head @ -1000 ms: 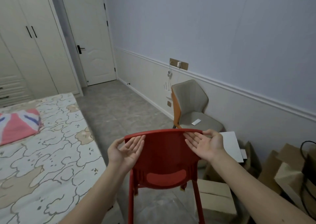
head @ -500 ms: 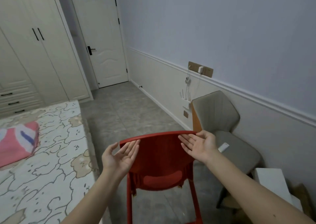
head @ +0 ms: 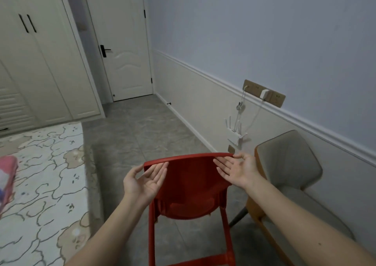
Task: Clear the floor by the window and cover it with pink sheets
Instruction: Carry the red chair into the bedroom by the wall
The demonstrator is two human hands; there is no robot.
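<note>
Both forearms reach forward from the bottom of the view, palms turned up and inward. The left hand (head: 145,181) sits at the left end of the backrest of a red plastic chair (head: 189,186), fingers spread loose, fingertips (head: 162,167) at or just under the top rail; whether they press on it cannot be told. The right hand (head: 237,171) is likewise wide and flat at the right end of the rail, fingers lying along its underside, thumb near the corner. Neither hand wraps the rail; both read as open, supporting at most, not clamping. The chair's lower legs run out of frame, so whether they meet the grey tiled floor (head: 142,135) cannot be told. Judged by look: a moulded one-piece chair, stiff, light enough for two hands, smooth and somewhat slippery on a flat palm. A better hold is probably fingers curled over the top rail at both corners, or one hand under the seat front. Just right of it stands a padded grey chair (head: 289,164), close enough to knock. Left lies a bed with a patterned cover (head: 44,180). Farther off, a wall socket strip (head: 264,92) with hanging cables, then wardrobes (head: 40,66) and a closed white door (head: 122,42). No window or pink sheets visible.
</note>
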